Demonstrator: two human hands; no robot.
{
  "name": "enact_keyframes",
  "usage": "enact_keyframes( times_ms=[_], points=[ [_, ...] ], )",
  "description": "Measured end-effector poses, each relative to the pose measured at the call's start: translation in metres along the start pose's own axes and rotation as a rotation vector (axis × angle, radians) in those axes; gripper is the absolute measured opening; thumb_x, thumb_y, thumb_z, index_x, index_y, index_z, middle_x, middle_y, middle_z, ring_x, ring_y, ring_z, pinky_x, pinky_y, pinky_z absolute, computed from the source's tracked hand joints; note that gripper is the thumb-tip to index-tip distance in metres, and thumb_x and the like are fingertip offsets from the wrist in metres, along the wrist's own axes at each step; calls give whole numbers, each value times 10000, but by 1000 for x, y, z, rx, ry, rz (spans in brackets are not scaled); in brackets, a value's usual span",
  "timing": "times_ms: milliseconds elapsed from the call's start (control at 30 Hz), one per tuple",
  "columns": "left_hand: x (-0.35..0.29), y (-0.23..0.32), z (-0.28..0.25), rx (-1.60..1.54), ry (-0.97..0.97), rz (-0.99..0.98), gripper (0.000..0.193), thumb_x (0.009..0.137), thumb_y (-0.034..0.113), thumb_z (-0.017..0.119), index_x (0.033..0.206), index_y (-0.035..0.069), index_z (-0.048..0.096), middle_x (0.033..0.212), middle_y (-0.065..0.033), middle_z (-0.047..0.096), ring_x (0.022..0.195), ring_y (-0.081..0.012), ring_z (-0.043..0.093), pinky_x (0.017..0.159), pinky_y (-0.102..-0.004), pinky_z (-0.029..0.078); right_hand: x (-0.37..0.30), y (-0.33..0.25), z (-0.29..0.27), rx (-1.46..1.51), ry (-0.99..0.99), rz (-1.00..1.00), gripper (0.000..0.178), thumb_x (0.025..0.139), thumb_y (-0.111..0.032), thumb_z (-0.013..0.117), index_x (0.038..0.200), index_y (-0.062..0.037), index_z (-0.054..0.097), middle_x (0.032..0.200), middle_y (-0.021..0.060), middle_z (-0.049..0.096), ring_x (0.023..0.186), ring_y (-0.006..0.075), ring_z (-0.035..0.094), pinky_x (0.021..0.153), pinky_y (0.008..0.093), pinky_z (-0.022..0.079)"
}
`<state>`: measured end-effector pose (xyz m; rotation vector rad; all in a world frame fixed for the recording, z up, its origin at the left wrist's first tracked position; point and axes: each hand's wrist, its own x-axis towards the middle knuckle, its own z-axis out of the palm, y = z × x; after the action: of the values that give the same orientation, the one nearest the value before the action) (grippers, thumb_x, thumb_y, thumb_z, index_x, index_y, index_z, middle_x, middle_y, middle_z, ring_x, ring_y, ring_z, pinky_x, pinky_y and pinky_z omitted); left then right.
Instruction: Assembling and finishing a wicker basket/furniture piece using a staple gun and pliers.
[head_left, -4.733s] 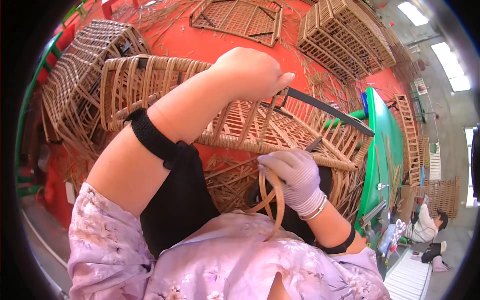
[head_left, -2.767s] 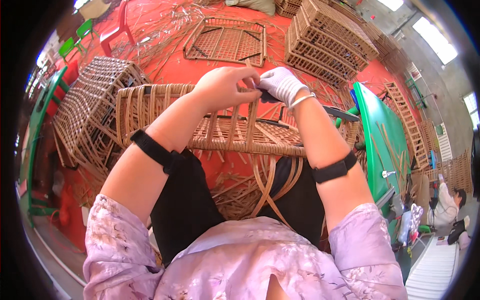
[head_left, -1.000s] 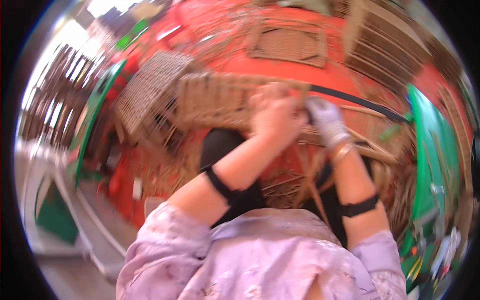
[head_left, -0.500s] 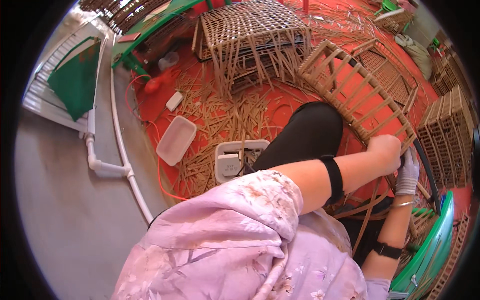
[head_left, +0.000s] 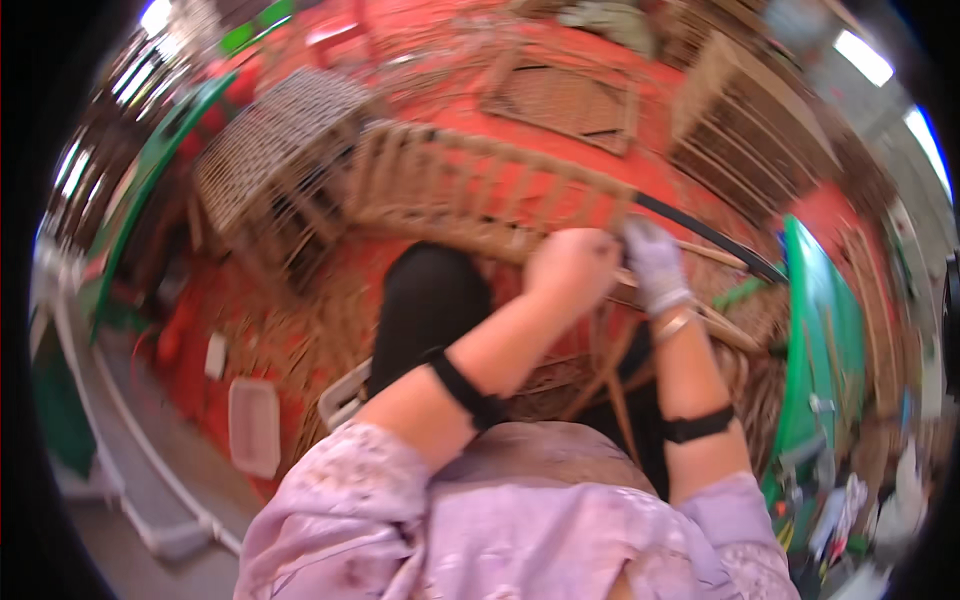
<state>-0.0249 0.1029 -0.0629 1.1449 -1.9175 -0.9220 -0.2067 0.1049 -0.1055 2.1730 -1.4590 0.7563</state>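
Observation:
A long, slatted woven frame of brown strips slants across the space before me, its right end at my hands. My bare left hand is closed in a fist at that end, just above its near edge. Right beside it, my right hand in a pale glove is closed on the frame's corner; blur hides its fingertips. A black flat bar runs rightward from the frame's end, past the gloved hand. Loose brown strips hang below my hands, between my legs.
A woven basket body stands left of the frame. A flat woven panel lies on the red floor beyond. Stacked woven pieces stand far right, a green curved sheet nearer. A pale tray sits among scattered strips on the left.
The view has swung right, so my hands and the frame appear nearer the middle. Both hands stay together at the frame's end. More of the right side shows, and the picture is blurred.

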Motion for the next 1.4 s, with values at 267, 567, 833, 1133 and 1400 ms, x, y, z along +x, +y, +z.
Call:
enact_keyframes(
  times_ms=[267,567,833,1133,1400],
  points=[
    [24,9,-1,19,-8,98,317,858,254,630,734,-38,639,617,-184,567,589,-307,552,595,-418,449,15,-39,-42,1024,-137,877,321,964,-272,525,887,17,642,683,100,649,591,176,625,557,311,501],
    [27,19,-10,66,-73,60,352,868,256,619,707,-56,591,591,-183,532,567,-309,502,579,-416,426,10,-38,-42,916,-146,921,376,954,-327,517,774,-16,629,628,101,620,569,216,608,589,356,487],
    [38,8,-9,100,-43,193,351,878,265,585,725,-51,589,592,-205,523,556,-343,521,588,-436,430,9,-50,-48,878,-100,872,375,952,-317,520,746,-17,613,603,98,600,557,213,585,599,354,479],
    [46,14,-6,106,-85,117,350,873,247,586,693,-52,586,593,-198,538,568,-336,553,575,-416,441,1,-53,-57,965,-94,899,359,945,-320,537,791,-8,625,615,107,600,578,203,592,591,352,475],
    [46,16,-7,139,-27,192,300,872,226,607,748,-45,635,625,-205,568,589,-338,577,597,-407,458,3,-59,-65,907,-130,831,345,945,-298,534,774,-7,604,617,126,582,562,235,565,584,361,462]
  ],
)
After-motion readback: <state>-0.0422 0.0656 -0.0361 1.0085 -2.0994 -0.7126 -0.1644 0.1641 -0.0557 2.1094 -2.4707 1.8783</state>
